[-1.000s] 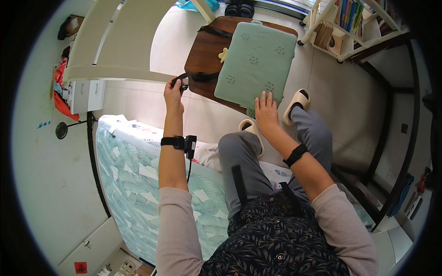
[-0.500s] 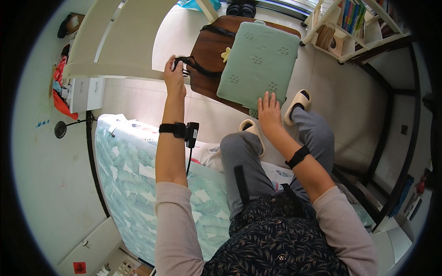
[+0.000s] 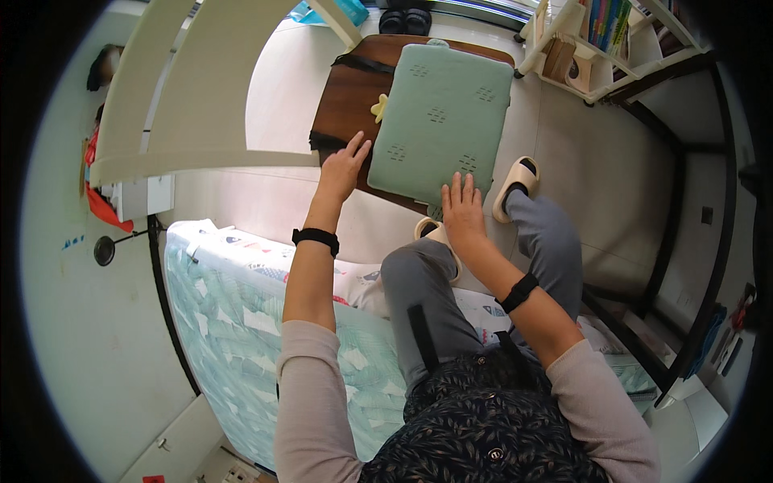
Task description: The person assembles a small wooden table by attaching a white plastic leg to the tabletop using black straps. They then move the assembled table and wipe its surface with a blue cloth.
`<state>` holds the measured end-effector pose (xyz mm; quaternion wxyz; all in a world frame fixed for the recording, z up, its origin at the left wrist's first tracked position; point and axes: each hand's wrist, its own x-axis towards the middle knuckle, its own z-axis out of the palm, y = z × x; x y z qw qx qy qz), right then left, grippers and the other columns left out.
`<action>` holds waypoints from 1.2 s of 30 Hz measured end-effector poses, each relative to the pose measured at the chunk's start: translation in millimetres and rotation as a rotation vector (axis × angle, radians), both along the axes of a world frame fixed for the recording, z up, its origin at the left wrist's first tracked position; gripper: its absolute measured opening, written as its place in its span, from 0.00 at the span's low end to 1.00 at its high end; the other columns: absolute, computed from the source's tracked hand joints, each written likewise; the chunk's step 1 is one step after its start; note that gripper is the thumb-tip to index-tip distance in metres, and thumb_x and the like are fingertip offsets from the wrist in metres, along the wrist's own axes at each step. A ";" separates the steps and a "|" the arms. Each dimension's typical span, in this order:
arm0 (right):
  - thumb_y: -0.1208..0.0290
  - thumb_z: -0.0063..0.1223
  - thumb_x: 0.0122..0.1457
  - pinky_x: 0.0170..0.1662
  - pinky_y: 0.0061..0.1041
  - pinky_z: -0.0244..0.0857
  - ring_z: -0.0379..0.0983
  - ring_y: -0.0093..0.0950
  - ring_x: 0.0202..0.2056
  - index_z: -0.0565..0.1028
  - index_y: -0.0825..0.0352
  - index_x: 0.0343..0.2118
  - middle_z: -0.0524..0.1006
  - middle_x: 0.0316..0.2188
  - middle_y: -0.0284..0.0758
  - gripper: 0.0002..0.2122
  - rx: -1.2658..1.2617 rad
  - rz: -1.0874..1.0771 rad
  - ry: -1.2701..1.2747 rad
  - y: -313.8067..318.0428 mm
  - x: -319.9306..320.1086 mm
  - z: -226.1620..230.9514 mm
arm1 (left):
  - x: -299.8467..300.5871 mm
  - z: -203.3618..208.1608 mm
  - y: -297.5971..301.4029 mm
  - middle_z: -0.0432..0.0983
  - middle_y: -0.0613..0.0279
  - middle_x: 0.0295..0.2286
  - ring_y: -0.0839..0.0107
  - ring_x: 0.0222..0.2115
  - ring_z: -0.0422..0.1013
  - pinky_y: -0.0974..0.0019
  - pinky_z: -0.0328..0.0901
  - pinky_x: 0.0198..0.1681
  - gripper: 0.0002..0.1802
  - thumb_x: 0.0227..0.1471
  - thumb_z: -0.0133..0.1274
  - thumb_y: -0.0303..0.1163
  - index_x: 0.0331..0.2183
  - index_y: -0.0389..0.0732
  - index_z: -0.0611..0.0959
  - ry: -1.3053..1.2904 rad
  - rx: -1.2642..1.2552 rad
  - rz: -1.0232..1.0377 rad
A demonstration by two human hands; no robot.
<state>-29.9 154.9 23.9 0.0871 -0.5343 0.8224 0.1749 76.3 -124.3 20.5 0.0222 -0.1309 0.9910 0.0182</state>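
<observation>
A pale green seat cushion [image 3: 441, 121] with small slotted patches lies on a dark brown wooden seat [image 3: 341, 103]. My right hand [image 3: 464, 211] rests at the cushion's near edge, fingers stretched out and holding nothing. Over the near left corner of the seat is my left hand [image 3: 342, 169], open, its fingers extended beside a black strap [image 3: 326, 142]. That strap runs toward the chair's pale frame; its end is hard to make out. A second black strap [image 3: 364, 63] crosses the far part of the seat. A yellow star-shaped piece [image 3: 379, 108] shows at the cushion's left edge.
The chair's cream backrest [image 3: 201, 88] stands at the left. Behind me is a bed with a leaf-patterned sheet [image 3: 233, 314]. A white wheeled bookshelf [image 3: 596, 56] is at the far right, near a black metal frame [image 3: 668, 217]. Dark slippers [image 3: 404, 22] lie beyond the seat.
My left hand has let go of the black strap and moved right and down, over the seat's corner. My right hand stays at the cushion's edge. The whole view has shifted slightly.
</observation>
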 end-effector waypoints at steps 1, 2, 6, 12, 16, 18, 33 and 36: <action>0.69 0.45 0.61 0.63 0.46 0.49 0.49 0.53 0.65 0.60 0.66 0.64 0.51 0.66 0.52 0.27 -0.004 0.003 0.000 0.9 -0.6 0.6 | -2.7 -5.6 0.9 0.68 0.59 0.53 0.60 0.38 0.74 0.59 0.70 0.39 0.25 0.49 0.48 0.22 0.51 0.45 0.76 0.057 0.054 0.047; 0.69 0.45 0.61 0.63 0.46 0.49 0.48 0.53 0.65 0.60 0.66 0.64 0.50 0.66 0.52 0.27 -0.003 0.005 0.000 1.3 -1.1 0.9 | -5.1 -11.1 -0.2 0.70 0.59 0.51 0.60 0.37 0.74 0.59 0.71 0.38 0.24 0.50 0.48 0.23 0.50 0.46 0.76 0.099 0.113 0.106; 0.67 0.46 0.61 0.63 0.47 0.50 0.47 0.53 0.66 0.58 0.65 0.65 0.49 0.67 0.52 0.28 -0.018 -0.001 -0.025 2.3 -1.5 0.0 | -8.5 -29.8 -22.6 0.73 0.61 0.30 0.59 0.34 0.73 0.58 0.70 0.36 0.04 0.49 0.49 0.25 0.27 0.42 0.79 0.181 -0.025 0.131; 0.69 0.44 0.60 0.64 0.48 0.48 0.48 0.55 0.65 0.62 0.67 0.63 0.51 0.66 0.54 0.26 -0.119 -0.051 -0.030 1.6 3.4 -1.5 | -3.6 -47.2 -37.2 0.70 0.46 0.49 0.53 0.45 0.71 0.56 0.68 0.47 0.18 0.54 0.46 0.25 0.47 0.33 0.76 0.137 -0.118 0.501; 0.68 0.43 0.60 0.64 0.49 0.48 0.48 0.55 0.65 0.62 0.67 0.63 0.51 0.66 0.54 0.26 -0.112 -0.059 -0.035 0.7 3.5 -1.4 | -28.6 -27.7 -23.4 0.58 0.42 0.59 0.46 0.51 0.64 0.53 0.63 0.53 0.25 0.52 0.47 0.26 0.53 0.33 0.72 0.047 -0.131 0.581; 0.68 0.43 0.60 0.64 0.49 0.48 0.48 0.55 0.65 0.62 0.67 0.63 0.51 0.66 0.54 0.26 -0.107 -0.072 -0.047 -0.2 3.7 0.0 | -45.2 -9.6 -8.3 0.60 0.42 0.58 0.46 0.51 0.64 0.52 0.62 0.53 0.25 0.52 0.48 0.26 0.53 0.34 0.72 0.163 -0.246 0.423; 0.77 0.46 0.59 0.52 0.31 0.64 0.72 0.43 0.48 0.69 0.67 0.56 0.75 0.46 0.47 0.20 -0.987 -0.879 -0.998 62.6 -93.2 -54.7 | -102.8 -10.6 164.9 0.36 0.45 0.66 0.44 0.67 0.30 0.24 0.31 0.59 0.65 0.38 0.51 0.76 0.64 0.39 0.56 0.003 0.276 0.183; 0.78 0.42 0.60 0.53 0.33 0.63 0.72 0.45 0.48 0.66 0.68 0.59 0.75 0.45 0.50 0.22 -0.929 -0.837 -1.121 48.5 -89.0 -69.0 | -109.2 -7.1 178.1 0.33 0.44 0.66 0.44 0.67 0.29 0.22 0.32 0.58 0.68 0.35 0.55 0.75 0.66 0.41 0.52 -0.055 0.182 0.182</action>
